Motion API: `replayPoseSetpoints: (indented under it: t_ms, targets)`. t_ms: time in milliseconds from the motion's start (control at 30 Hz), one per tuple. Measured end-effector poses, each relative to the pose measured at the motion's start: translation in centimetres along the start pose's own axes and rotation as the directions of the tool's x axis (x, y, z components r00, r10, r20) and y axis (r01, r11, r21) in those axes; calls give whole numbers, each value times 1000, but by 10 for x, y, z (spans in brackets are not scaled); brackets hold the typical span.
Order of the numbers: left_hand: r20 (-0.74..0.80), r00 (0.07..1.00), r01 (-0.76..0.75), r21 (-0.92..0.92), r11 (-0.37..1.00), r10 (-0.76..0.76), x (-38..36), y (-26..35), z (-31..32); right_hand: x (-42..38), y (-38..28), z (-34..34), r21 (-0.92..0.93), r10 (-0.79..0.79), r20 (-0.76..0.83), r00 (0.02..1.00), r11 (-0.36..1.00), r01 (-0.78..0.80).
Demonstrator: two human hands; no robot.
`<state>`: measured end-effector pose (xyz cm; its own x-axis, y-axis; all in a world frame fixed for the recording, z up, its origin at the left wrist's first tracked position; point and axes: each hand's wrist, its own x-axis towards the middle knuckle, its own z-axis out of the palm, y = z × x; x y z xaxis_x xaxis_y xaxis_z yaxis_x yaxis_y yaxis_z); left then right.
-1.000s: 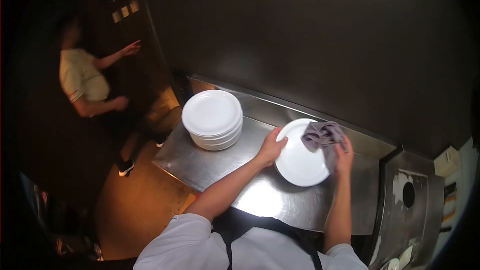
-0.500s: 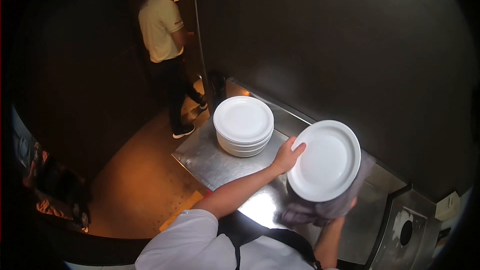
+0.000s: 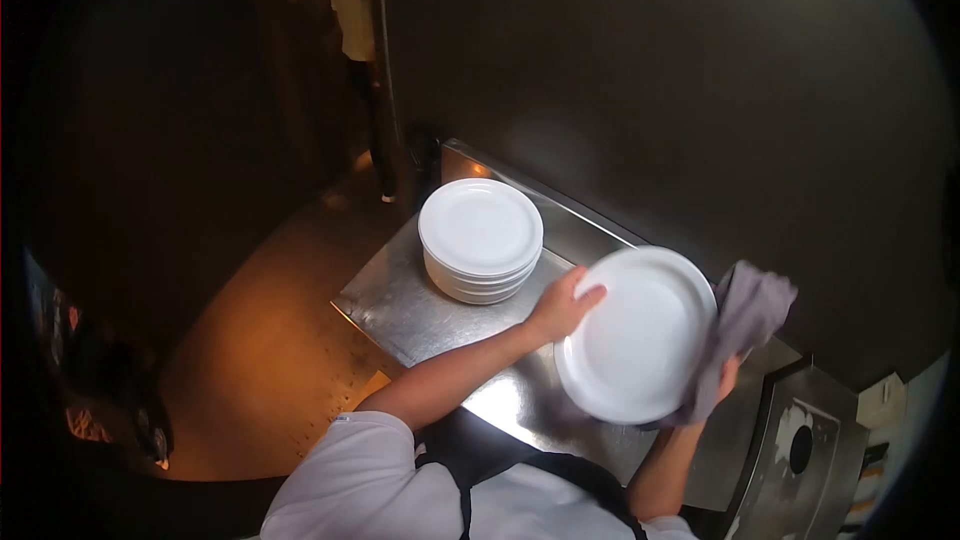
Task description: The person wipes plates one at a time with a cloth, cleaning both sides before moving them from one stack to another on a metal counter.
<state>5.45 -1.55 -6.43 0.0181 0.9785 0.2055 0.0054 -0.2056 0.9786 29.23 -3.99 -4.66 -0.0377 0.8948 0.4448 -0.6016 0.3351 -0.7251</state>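
Observation:
A white round plate (image 3: 640, 335) is tilted above the metal counter (image 3: 410, 315), its upper face towards me. My left hand (image 3: 567, 306) grips its left rim, the thumb lying on the face. At the plate's right edge, my right hand (image 3: 728, 378) is closed on a grey cloth (image 3: 755, 305), which bunches up beside the rim and hangs partly behind the plate. Most of the right fingers are hidden by the cloth. A stack of several white plates (image 3: 482, 230) stands on the counter to the left of the held plate.
A dark wall (image 3: 640, 90) rises behind the counter. At the right are a metal unit with a round dark opening (image 3: 801, 449) and a pale box (image 3: 881, 401). Another person (image 3: 354, 10) is at the doorway, upper left. Brown floor (image 3: 270, 340) lies left of the counter.
My right hand and the cloth have moved up and right, out from behind the plate's lower part. The other person has moved farther away, partly out of view. The view has shifted slightly.

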Motion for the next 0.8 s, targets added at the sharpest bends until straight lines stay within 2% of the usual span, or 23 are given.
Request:
replayPoseSetpoints:
  t_ms: [33, 67, 133, 167, 200, 267, 300, 333, 367, 433, 467, 500, 567, 600, 667, 733, 767, 800]
  targets:
    - [82, 997, 4, 19, 1000, -6, -9, 8, 5, 25, -18, 22, 95, 44, 141, 989, 994, -58]
    - [159, 987, 31, 29, 999, -35, -13, 6, 14, 44, -23, 35, 111, 77, 178, 981, 989, -98]
    - [197, 980, -30, 16, 999, 26, -19, 15, 26, 62, -11, 42, 119, 102, 111, 989, 986, -115]
    - [216, 975, -58, 6, 998, 55, -22, 22, 33, 56, 0, 38, 102, 93, 9, 996, 990, -94]
    - [139, 988, -37, -213, 976, 68, -21, 31, 37, 42, 15, 31, 72, 66, -112, 992, 996, -58]
    - [-53, 992, -122, -85, 989, 118, -3, 17, 26, -1, 43, 21, -8, -24, -308, 951, 1000, 23]
    - [-151, 980, -143, -99, 985, 127, 12, -8, 17, -20, 51, 22, -39, -73, -363, 929, 997, 63]
    - [-261, 962, -99, -81, 992, 75, 19, -9, 3, -31, 57, 26, -64, -106, -401, 910, 994, 87]
    - [-382, 918, -85, 82, 993, 110, 24, -3, -12, -34, 58, 32, -61, -133, -396, 909, 991, 119]
    - [-501, 851, -133, 82, 988, 156, 28, 14, -25, -19, 47, 45, 25, -67, -330, 942, 997, 79]
    - [-485, 857, -151, 87, 985, 174, 22, 20, -24, -10, 37, 57, 113, 125, -352, 928, 989, -90]
    - [-471, 860, -172, 88, 981, 193, 15, 25, -20, 0, 37, 59, -51, 120, -473, 873, 985, -162]
    - [-512, 809, -366, -56, 929, 288, -12, 39, 10, 9, 51, 49, 36, 113, -599, 793, 993, -114]
    - [-541, 777, -451, -123, 884, 321, -22, 40, 21, 7, 52, 55, 54, 119, -614, 780, 993, -108]
    - [-502, 848, -332, -249, 910, 172, -23, 12, 12, -3, 56, 69, 95, 140, -635, 760, 990, -103]
    - [-420, 905, -219, -334, 917, 64, -22, 6, -9, -15, 68, 51, -77, 101, -515, 851, 983, -164]
    - [-339, 939, -174, -307, 936, 64, -24, 9, -20, -18, 72, 39, -166, 90, -450, 888, 969, -182]
    - [-255, 965, -131, -276, 952, 59, -26, 12, -33, -12, 63, 24, -271, 138, -424, 895, 924, -271]
